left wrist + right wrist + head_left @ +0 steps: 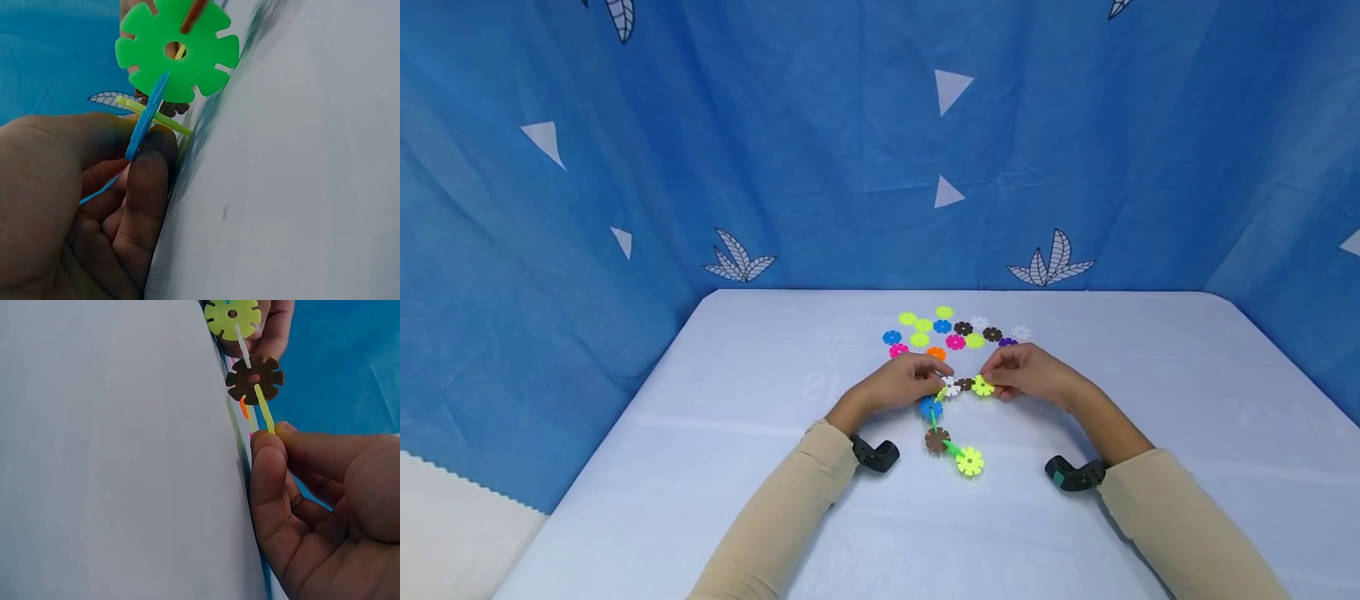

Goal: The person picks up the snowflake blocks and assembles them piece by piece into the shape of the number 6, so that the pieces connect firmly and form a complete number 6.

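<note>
A chain of slotted flower-shaped plastic discs runs between both hands and bends down toward the front. My left hand [898, 382] pinches a yellow-green disc [175, 125] beside the white disc [951, 386]. The thumb and fingers of my right hand [1030, 375] grip the yellow disc [265, 412] at the other end, its edge slotted into a dark brown disc [237, 381]. Below my left hand hang a blue disc [931, 407], a green disc [144, 56], a brown disc [937, 440], another green one and a yellow disc [970, 461] at the tail. My fingertips hide parts of the held discs.
Loose discs in several colours lie behind my hands, among them a pink disc [955, 342], an orange disc [936, 353] and a blue disc [892, 337]. They rest on a white-covered table [700, 500]. A blue curtain [850, 150] stands behind and at the sides.
</note>
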`<state>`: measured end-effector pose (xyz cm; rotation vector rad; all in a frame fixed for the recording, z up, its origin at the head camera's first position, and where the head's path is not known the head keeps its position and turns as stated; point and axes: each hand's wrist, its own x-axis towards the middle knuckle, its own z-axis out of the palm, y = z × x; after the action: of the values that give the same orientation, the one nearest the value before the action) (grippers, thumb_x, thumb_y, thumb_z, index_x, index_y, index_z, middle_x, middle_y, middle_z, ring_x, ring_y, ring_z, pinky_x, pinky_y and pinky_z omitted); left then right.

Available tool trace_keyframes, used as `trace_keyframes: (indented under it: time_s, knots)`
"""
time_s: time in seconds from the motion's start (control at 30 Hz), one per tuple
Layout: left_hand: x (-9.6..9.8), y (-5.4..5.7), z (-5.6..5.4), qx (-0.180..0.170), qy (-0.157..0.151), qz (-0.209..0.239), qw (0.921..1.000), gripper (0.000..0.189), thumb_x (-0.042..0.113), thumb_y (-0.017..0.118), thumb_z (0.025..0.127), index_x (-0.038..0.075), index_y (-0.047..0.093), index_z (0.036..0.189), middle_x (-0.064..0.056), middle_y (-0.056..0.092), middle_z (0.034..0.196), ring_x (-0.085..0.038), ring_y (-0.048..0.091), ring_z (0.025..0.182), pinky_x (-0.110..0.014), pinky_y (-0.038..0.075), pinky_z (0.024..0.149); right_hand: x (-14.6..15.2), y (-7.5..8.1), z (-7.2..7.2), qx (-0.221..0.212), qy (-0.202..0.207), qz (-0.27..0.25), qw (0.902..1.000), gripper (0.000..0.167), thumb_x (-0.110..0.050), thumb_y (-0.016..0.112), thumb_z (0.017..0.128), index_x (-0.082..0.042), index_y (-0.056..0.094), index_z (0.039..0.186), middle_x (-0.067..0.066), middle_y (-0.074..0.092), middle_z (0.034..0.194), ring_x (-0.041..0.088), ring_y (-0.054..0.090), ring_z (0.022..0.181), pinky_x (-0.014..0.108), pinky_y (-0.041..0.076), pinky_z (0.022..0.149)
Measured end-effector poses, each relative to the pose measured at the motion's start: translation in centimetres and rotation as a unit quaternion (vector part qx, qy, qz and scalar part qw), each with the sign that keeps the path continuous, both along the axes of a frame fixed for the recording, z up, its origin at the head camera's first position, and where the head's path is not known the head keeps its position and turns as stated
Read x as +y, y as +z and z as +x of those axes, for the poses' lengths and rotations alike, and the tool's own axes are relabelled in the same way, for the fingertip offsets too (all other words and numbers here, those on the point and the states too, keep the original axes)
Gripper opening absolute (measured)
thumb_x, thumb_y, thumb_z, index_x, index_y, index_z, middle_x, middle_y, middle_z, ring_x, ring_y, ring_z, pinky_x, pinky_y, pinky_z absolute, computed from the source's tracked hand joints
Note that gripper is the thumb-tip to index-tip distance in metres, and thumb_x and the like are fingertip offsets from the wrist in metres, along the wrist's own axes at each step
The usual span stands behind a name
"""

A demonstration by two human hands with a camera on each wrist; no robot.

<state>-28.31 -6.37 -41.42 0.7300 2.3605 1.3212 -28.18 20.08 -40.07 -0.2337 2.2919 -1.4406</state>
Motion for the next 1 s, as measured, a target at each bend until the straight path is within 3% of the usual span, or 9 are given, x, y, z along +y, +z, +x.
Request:
trace_keyframes:
  time_s: [0.23, 0.57, 1.0]
  knots:
    - [0.2, -0.1, 0.0, 0.008, -0.003, -0.004, 1.0000, 0.023, 0.015, 0.062, 0.102, 0.013, 0.074, 0.121, 0.001, 0.067, 0.093, -0.014, 0.056, 0.084, -0.027, 0.048, 0.077, -0.2, -0.2, 0.1, 0.020, -0.004, 0.007, 0.9998, 0.012, -0.010, 0.067, 0.098, 0.000, 0.070, 0.104, 0.012, 0.066, 0.090, 0.023, 0.062, 0.078, 0.030, 0.056, 0.073]
    - [0.1, 0.1, 0.0, -0.002, 0.020, -0.005, 0.9998, 0.022, 0.013, 0.063, 0.101, 0.014, 0.077, 0.118, 0.006, 0.069, 0.101, -0.016, 0.059, 0.090, -0.028, 0.051, 0.081, -1.1, 0.1, 0.3, 0.052, 0.003, 0.035, 0.9980, 0.010, -0.007, 0.066, 0.099, -0.001, 0.070, 0.104, 0.011, 0.065, 0.091, 0.024, 0.060, 0.079, 0.031, 0.055, 0.074]
    - [0.1, 0.0, 0.0, -0.003, 0.025, -0.007, 0.9997, 0.021, 0.010, 0.064, 0.100, 0.012, 0.077, 0.116, 0.005, 0.070, 0.102, -0.015, 0.060, 0.092, -0.028, 0.052, 0.082, -2.1, -0.3, 0.9, 0.047, -0.046, 0.042, 0.9969, 0.004, -0.004, 0.066, 0.098, -0.001, 0.067, 0.099, 0.011, 0.067, 0.092, 0.024, 0.059, 0.078, 0.029, 0.055, 0.073]
